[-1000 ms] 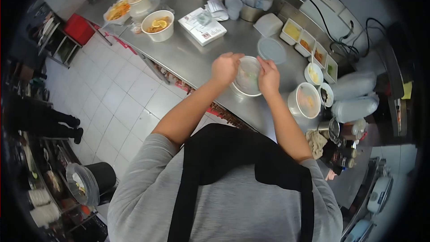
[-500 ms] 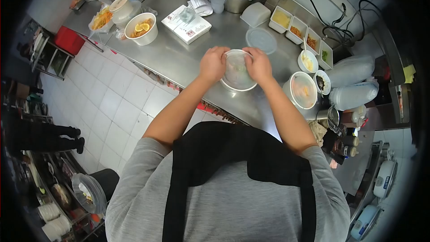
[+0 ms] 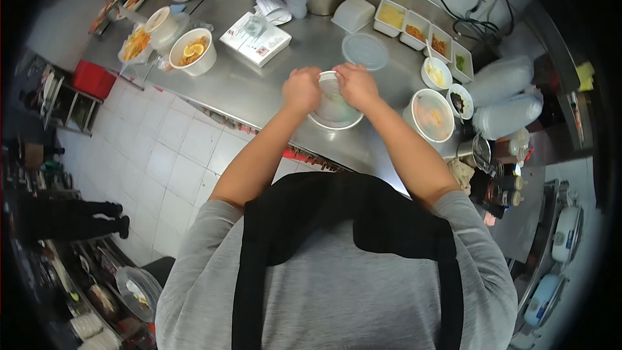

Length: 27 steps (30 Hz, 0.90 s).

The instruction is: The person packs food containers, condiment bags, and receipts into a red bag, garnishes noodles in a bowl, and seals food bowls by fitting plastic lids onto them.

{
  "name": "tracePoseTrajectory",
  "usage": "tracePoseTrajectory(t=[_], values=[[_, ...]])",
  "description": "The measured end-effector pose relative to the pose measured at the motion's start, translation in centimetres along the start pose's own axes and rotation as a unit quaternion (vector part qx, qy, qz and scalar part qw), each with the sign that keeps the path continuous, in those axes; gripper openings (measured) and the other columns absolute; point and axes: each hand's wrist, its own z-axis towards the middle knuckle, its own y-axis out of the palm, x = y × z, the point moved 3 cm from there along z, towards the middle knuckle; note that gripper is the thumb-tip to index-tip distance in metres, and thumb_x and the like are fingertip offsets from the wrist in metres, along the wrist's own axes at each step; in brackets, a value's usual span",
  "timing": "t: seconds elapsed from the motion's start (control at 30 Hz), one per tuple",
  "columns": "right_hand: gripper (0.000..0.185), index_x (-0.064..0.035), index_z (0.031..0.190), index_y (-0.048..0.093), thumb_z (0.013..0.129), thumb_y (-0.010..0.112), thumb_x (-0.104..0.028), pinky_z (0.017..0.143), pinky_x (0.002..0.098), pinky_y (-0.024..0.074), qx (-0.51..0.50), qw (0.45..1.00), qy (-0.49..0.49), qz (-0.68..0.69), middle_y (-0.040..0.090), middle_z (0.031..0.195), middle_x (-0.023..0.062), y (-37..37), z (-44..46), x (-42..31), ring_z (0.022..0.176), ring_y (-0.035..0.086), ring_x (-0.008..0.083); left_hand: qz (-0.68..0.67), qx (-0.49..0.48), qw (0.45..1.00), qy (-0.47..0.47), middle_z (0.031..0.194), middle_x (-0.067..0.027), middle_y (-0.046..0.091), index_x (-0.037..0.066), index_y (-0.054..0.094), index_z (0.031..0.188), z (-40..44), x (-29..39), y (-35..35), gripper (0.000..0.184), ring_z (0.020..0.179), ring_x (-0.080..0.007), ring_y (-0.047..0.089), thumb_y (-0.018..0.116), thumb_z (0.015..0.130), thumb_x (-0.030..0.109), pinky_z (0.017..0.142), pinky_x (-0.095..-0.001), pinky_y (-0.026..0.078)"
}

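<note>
A round white bowl (image 3: 335, 111) with a translucent lid on it stands on the steel counter in front of me. My left hand (image 3: 303, 90) grips its left rim, fingers curled over the lid's edge. On the far right part of the same rim, my right hand (image 3: 356, 85) is closed, its fingers near those of the left. Beyond the hands a loose clear lid (image 3: 365, 52) lies flat. To the right is another lidded bowl (image 3: 429, 115) with orange food showing through.
A white box (image 3: 255, 39) and a bowl with lemon slices (image 3: 192, 52) stand at the back left. White trays of toppings (image 3: 413, 28), small bowls and stacked plastic lids (image 3: 507, 116) line the right. Another person's dark-clothed legs (image 3: 84, 218) show at far left.
The view has shifted, so the counter items appear further left. My hands have moved along the bowl's rim, and the right hand's fingers have come closer to the left hand.
</note>
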Motion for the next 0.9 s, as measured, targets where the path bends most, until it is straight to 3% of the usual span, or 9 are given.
tracePoseTrajectory(t=[0.13,0.23,0.27,0.37,0.47,0.57,0.67,0.8,0.9], values=[[0.024,-0.0149,0.104,0.064,0.08,0.058,-0.015,0.091,0.0451,0.0363,0.217,0.974,-0.06,0.026,0.054,0.113,0.0076,-2.9,-1.8,-0.9,0.108,0.047,0.0287,0.01,0.061,0.997,0.036,0.099,-0.0177,0.064,0.003,0.066,0.096,1.2,-3.5,0.8,0.023,0.093,-0.0355,0.058,0.048,0.084,0.01,0.081,-0.0429,0.047],[0.025,-0.0134,0.102,0.064,0.077,0.062,-0.016,0.093,0.0433,0.0352,0.287,0.955,-0.045,0.061,0.052,0.112,0.0091,-7.6,-6.4,-3.1,0.107,0.046,0.0318,-0.019,0.03,0.999,-0.003,0.106,-0.0231,0.061,-0.005,0.058,0.113,2.9,-4.6,-1.2,0.034,0.106,-0.0363,0.054,0.046,0.086,0.012,0.093,-0.0422,0.041],[0.025,-0.0132,0.102,0.065,0.077,0.062,-0.016,0.093,0.0432,0.035,0.305,0.949,-0.051,0.053,0.052,0.112,0.0087,-10.1,-8.0,-2.8,0.106,0.046,0.0313,0.004,0.078,0.995,0.056,0.121,-0.0238,0.054,-0.004,0.05,0.123,3.4,-5.0,-0.9,0.041,0.118,-0.0359,0.047,0.048,0.087,0.017,0.102,-0.0411,0.033],[0.024,-0.0128,0.101,0.065,0.077,0.063,-0.015,0.093,0.0425,0.0349,0.367,0.929,-0.05,-0.002,0.052,0.111,0.0081,-18.6,-13.6,-1.3,0.106,0.046,0.0297,0.23,-0.072,0.966,0.088,0.143,-0.0209,0.032,0.004,0.037,0.137,2.6,-4.6,-0.1,0.062,0.134,-0.0363,0.026,0.046,0.09,0.043,0.111,-0.0414,0.018],[0.018,-0.0111,0.096,0.066,0.078,0.063,-0.014,0.092,0.0393,0.0365,0.472,0.873,0.024,-0.119,0.054,0.11,0.0083,-29.0,-20.0,2.2,0.105,0.047,0.028,0.178,-0.052,0.978,0.1,0.145,-0.0189,0.029,0.008,0.033,0.14,3.6,-5.8,0.4,0.065,0.135,-0.0379,0.023,0.046,0.089,0.047,0.111,-0.0412,0.018],[0.013,-0.0092,0.09,0.067,0.079,0.064,-0.015,0.086,0.0358,0.0415,0.561,0.795,0.083,-0.216,0.059,0.101,0.0085,-37.4,-27.5,8.7,0.098,0.053,0.0264,0.199,0.061,0.977,0.05,0.147,-0.0195,0.023,0.013,0.032,0.141,1.8,-0.3,-1.5,0.063,0.136,-0.0407,0.017,0.049,0.089,0.043,0.108,-0.0523,0.016],[0.014,-0.0059,0.094,0.067,0.084,0.062,-0.013,0.07,0.0281,0.0484,0.552,0.782,0.239,-0.16,0.064,0.091,0.0075,-41.3,-35.9,18.4,0.079,0.061,0.0182,0.104,0.129,0.978,0.13,0.148,-0.019,0.02,0.014,0.036,0.139,-0.2,6.7,-1.9,0.059,0.136,-0.0414,0.015,0.052,0.088,0.038,0.107,-0.0526,0.016],[0.022,-0.0051,0.097,0.066,0.082,0.063,-0.021,0.066,0.0274,0.0483,0.307,0.796,0.474,-0.219,0.068,0.08,0.0067,-38.6,-47.5,35.7,0.072,0.062,0.0141,-0.014,0.074,0.971,0.226,0.143,-0.0179,0.032,0.01,0.046,0.132,-4.4,18.6,0.5,0.049,0.134,-0.0359,0.024,0.053,0.088,0.03,0.107,-0.0466,0.02],[0.027,-0.0033,0.103,0.061,0.08,0.063,-0.018,0.06,0.0307,0.0477,0.26,0.787,0.553,0.082,0.067,0.078,0.0068,-34.8,-51.1,41.5,0.071,0.062,0.0167,-0.278,-0.212,0.917,0.193,0.126,-0.0119,0.052,0.004,0.051,0.126,-10.1,29.7,4.4,0.04,0.122,-0.0245,0.043,0.049,0.091,0.024,0.104,-0.037,0.029]])
